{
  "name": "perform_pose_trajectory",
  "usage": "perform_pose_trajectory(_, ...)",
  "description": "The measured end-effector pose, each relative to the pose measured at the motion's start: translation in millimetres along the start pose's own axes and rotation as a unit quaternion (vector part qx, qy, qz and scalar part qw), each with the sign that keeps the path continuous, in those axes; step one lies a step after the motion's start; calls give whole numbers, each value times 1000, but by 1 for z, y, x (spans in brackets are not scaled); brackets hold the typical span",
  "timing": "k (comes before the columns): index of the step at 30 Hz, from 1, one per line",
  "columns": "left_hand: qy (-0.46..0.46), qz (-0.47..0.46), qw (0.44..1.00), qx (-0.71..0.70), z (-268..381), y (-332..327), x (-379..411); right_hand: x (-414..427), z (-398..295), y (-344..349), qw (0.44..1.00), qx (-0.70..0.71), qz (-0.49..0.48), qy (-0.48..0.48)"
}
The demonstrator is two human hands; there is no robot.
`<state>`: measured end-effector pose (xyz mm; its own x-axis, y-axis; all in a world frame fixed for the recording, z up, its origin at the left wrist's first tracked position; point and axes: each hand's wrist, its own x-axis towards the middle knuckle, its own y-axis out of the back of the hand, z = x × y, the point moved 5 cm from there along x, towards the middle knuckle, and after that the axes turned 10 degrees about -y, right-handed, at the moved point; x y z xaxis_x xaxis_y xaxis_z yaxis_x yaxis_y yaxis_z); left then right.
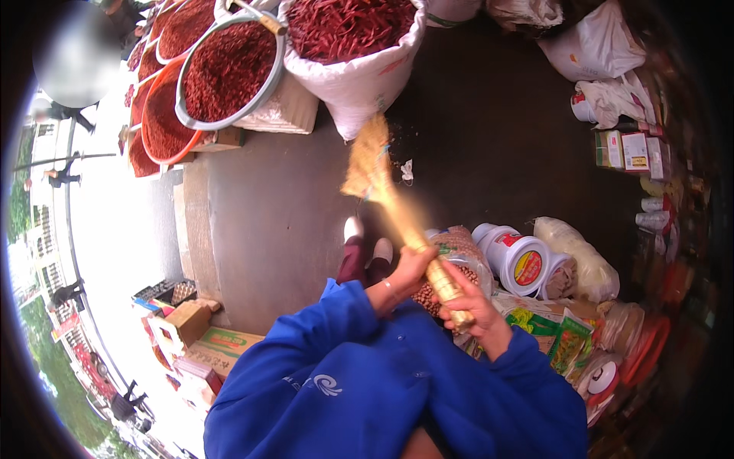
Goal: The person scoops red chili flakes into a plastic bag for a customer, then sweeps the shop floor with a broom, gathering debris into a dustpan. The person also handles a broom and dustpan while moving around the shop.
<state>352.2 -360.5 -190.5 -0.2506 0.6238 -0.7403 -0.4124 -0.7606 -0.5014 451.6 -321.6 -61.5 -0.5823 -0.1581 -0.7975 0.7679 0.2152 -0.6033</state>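
A straw broom [373, 160] slants across the view before me, bristles far off and handle end close to my body. My left hand [408, 271] is wrapped around the middle of its handle, and a thin band circles that wrist. Lower down, near the butt of the handle, my right hand [475, 314] grips it too. The bristles are on or just above the dark floor [275, 218], by the foot of a white woven sack [361, 83] full of dried red chillies [350, 28]. A crumpled white scrap [406, 171] and small crumbs lie right of the bristles.
Basins of crushed chilli [229, 72] stand at the upper left. On my right are white plastic buckets [524, 267], a bag of nuts or beans [459, 269] and packaged goods [573, 338]. Cardboard boxes [221, 350] sit at lower left. Several people are outside, beyond the doorway.
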Motion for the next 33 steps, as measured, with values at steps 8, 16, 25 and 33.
perform_pose_trajectory(8, 97, 59, 994, 4, -12, 72, 109, 103, -40, 23, 998, 32, 48, -9)
perform_pose_trajectory(16, 82, -30, 996, -11, 49, -59, 122, 46, -121, 9, 993, -28, 94, 73)
perform_pose_trajectory(25, 63, -12, 996, 66, 76, -79, 141, 30, -162, -10, 995, 97, -4, 20)
perform_pose_trajectory(33, 64, 101, 990, 70, 82, -136, 251, 71, -296, 46, 997, -12, 50, -62)
